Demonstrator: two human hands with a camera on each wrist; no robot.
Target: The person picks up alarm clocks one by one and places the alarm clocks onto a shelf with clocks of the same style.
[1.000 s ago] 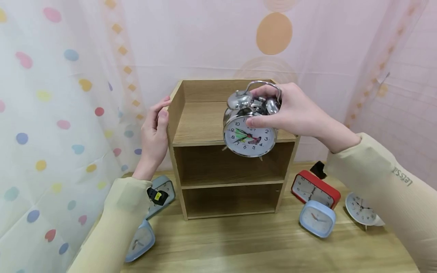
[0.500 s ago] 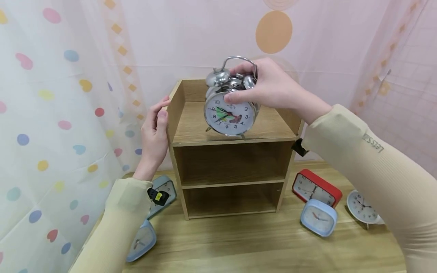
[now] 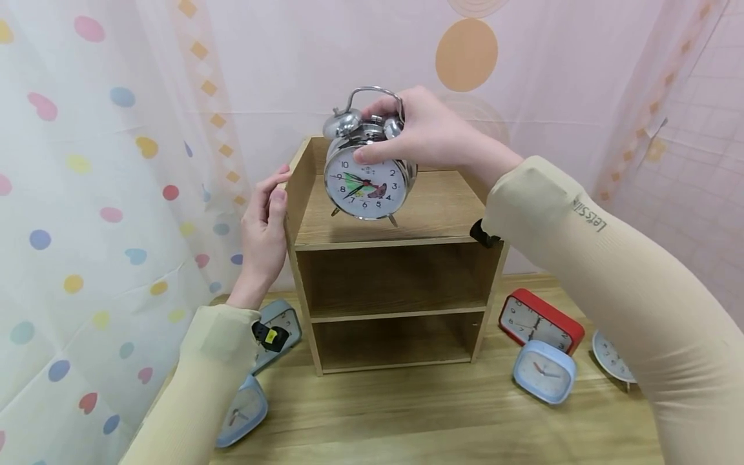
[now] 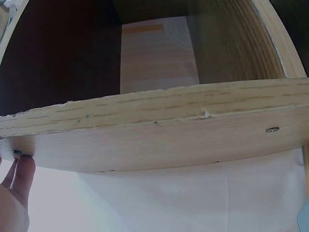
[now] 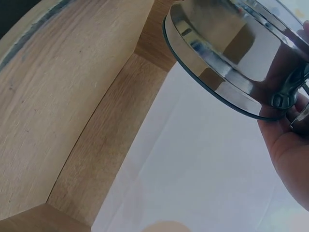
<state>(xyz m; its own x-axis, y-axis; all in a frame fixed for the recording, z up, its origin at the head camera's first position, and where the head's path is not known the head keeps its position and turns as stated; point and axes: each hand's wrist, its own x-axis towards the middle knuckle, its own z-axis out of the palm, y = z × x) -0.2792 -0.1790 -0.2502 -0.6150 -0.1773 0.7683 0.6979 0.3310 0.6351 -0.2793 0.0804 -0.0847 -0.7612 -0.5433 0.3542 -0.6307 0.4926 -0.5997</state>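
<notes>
In the head view my right hand (image 3: pixel 427 132) grips a silver twin-bell alarm clock (image 3: pixel 366 184) by its top, the thumb on the face and the other fingers behind, under the handle. The clock hangs over the top shelf of a small wooden shelf unit (image 3: pixel 389 244), its face toward me. Its chrome side (image 5: pixel 231 53) fills the upper right wrist view. My left hand (image 3: pixel 264 232) rests against the outside of the unit's left side panel, the fingertips near its upper edge. In the left wrist view those fingers (image 4: pixel 23 179) touch the panel (image 4: pixel 154 140).
On the wooden table (image 3: pixel 407 413), a red clock (image 3: pixel 537 323), a light blue clock (image 3: pixel 544 372) and a white clock (image 3: pixel 610 358) stand right of the unit. A grey-blue clock (image 3: pixel 285 323) and another light blue clock (image 3: pixel 244 413) stand left. A patterned curtain (image 3: pixel 349 58) hangs behind.
My right hand has carried the alarm clock up and to the left, from in front of the unit to over its top shelf. The left hand stays in place.
</notes>
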